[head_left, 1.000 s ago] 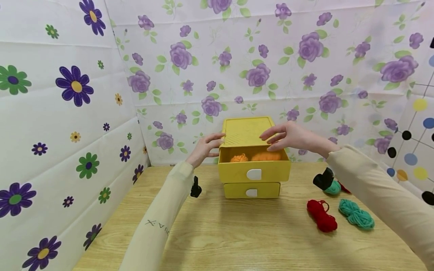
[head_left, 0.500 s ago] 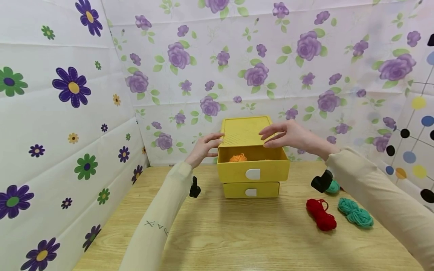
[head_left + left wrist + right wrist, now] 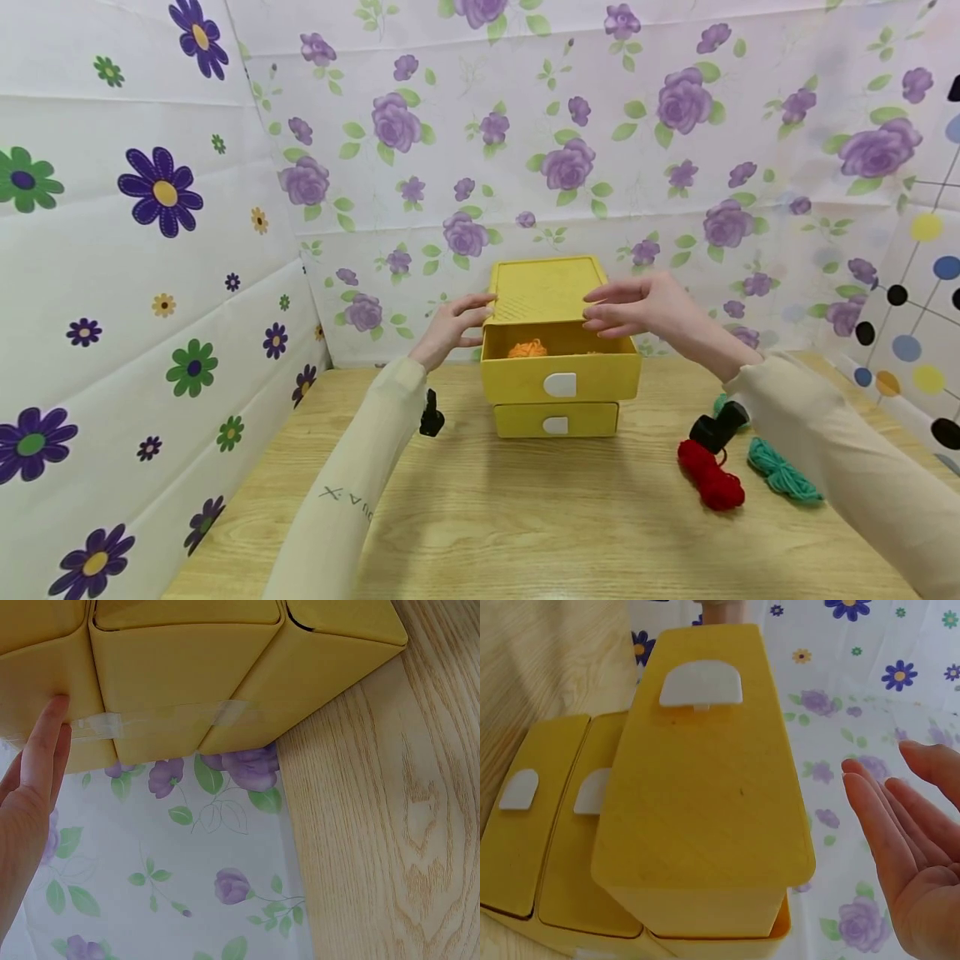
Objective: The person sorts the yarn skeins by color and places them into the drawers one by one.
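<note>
A yellow drawer box [image 3: 551,287] stands on the table with its top drawer [image 3: 510,381] pulled out. In the drawer an orange yarn bundle [image 3: 528,349] shows at the left; a small orange bit peeks over the front rim farther right. My left hand [image 3: 450,327] rests its fingers against the box's left side, seen also in the left wrist view with a fingertip [image 3: 56,709] on the yellow wall. Over the drawer's right side hovers my right hand [image 3: 656,310], fingers loosely extended and holding nothing. Two lower drawers with white tabs are closed in the right wrist view.
On the wooden table [image 3: 465,517] at the right lie a red yarn bundle [image 3: 711,477] and a teal yarn bundle [image 3: 783,472]. More teal yarn [image 3: 720,403] is partly hidden behind the right wrist's black camera [image 3: 718,427]. Floral sheets [image 3: 480,150] hang behind and at the sides.
An orange yarn bundle under my right hand has dropped down into the drawer, mostly behind its front. My right hand has since shifted slightly right. The left hand has stayed in place.
</note>
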Demonstrator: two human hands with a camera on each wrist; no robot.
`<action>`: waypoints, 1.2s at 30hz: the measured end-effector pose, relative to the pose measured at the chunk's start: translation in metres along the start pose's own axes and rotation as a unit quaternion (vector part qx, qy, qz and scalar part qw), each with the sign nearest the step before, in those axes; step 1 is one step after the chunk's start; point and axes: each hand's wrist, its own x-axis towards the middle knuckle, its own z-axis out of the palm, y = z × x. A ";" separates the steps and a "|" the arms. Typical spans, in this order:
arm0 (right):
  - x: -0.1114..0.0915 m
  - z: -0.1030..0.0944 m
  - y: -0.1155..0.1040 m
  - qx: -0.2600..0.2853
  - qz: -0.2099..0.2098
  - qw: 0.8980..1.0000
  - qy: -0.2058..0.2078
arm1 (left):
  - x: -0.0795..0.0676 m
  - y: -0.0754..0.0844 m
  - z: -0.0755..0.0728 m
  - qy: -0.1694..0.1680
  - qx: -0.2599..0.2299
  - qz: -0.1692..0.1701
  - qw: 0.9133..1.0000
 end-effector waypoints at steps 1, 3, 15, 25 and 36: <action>-0.002 0.001 0.000 0.005 0.000 1.000 0.002 | 0.000 0.000 0.000 0.000 0.000 0.000 1.000; -0.007 0.003 0.001 0.012 0.003 1.000 0.003 | 0.001 -0.001 0.000 0.000 0.000 0.000 1.000; -0.023 0.017 0.011 0.027 0.007 1.000 0.012 | 0.001 -0.002 -0.002 0.001 -0.004 -0.001 1.000; -0.036 0.032 0.025 -0.017 -0.001 1.000 0.013 | 0.000 -0.002 -0.001 -0.002 -0.003 -0.002 1.000; -0.046 0.043 0.045 -0.026 -0.007 0.998 0.050 | 0.000 -0.002 -0.001 -0.005 -0.008 0.001 1.000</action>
